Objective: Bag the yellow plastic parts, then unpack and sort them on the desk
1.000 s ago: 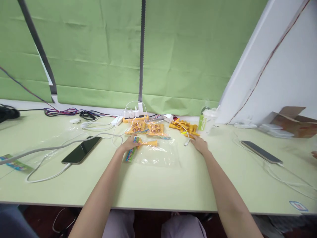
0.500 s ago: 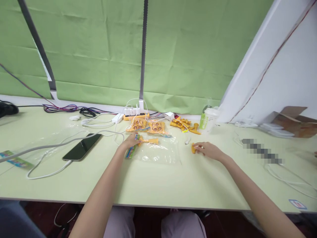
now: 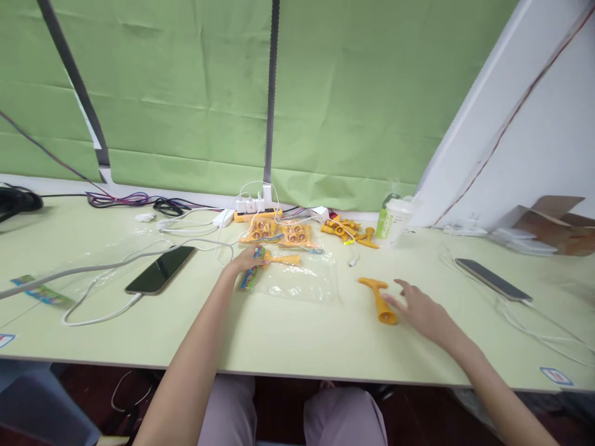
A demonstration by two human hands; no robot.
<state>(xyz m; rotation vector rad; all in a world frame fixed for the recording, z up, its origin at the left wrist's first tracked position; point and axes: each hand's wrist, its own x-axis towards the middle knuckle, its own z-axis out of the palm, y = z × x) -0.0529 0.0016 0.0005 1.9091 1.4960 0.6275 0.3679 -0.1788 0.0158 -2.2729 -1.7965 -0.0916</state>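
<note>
My left hand pinches the top of a clear plastic bag at its colourful printed header card. A yellow trumpet-shaped toy lies at the bag, one end by my left fingertips; whether it is inside or on top I cannot tell. On the right, a yellow T-handled toy with a flared end lies on the table. My right hand is just right of it, fingers spread, apparently holding nothing.
Two filled bags of yellow toys lie before a power strip. Several loose yellow toys are piled beside a white cup. Phones with cables lie left and right. A cardboard box stands at the back right.
The yellow T-handled toy, in my right fingers before, now lies nearer the table's front edge. My right hand has opened and moved right and nearer me. My left hand stays at the bag.
</note>
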